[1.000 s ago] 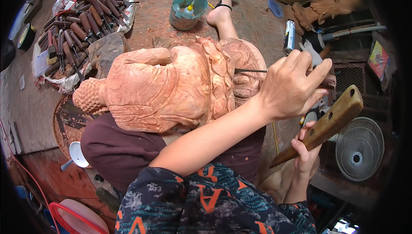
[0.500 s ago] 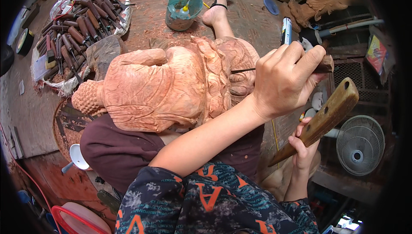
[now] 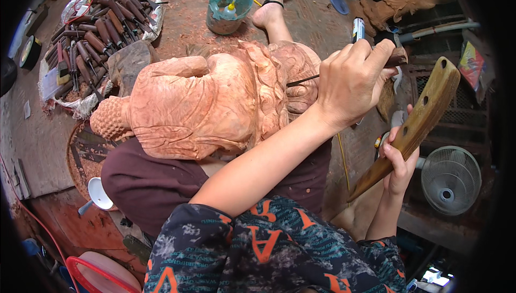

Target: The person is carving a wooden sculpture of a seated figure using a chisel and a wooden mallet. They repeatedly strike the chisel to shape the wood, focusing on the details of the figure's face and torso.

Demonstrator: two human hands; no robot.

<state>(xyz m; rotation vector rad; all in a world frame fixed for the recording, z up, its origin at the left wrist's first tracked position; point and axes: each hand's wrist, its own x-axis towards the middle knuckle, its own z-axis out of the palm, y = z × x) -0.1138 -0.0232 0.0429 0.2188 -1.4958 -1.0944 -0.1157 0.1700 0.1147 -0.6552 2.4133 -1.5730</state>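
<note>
Since a moment ago the right hand [image 3: 399, 156] has lifted the wooden mallet [image 3: 413, 123] higher beside the carved wooden figure [image 3: 204, 102] lying across the lap, while the left hand [image 3: 352, 80] pinches the chisel [image 3: 344, 72] against its carved edge: mid-carving, likely calling for a measured tap next.

Dusty floor [image 3: 177, 29] bears chisels [image 3: 97, 35] (perhaps on plastic), green bucket [image 3: 228, 8].

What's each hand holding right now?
Left hand: closed on a chisel, tip at the carving.
Right hand: closed on a wooden mallet, raised.
</note>
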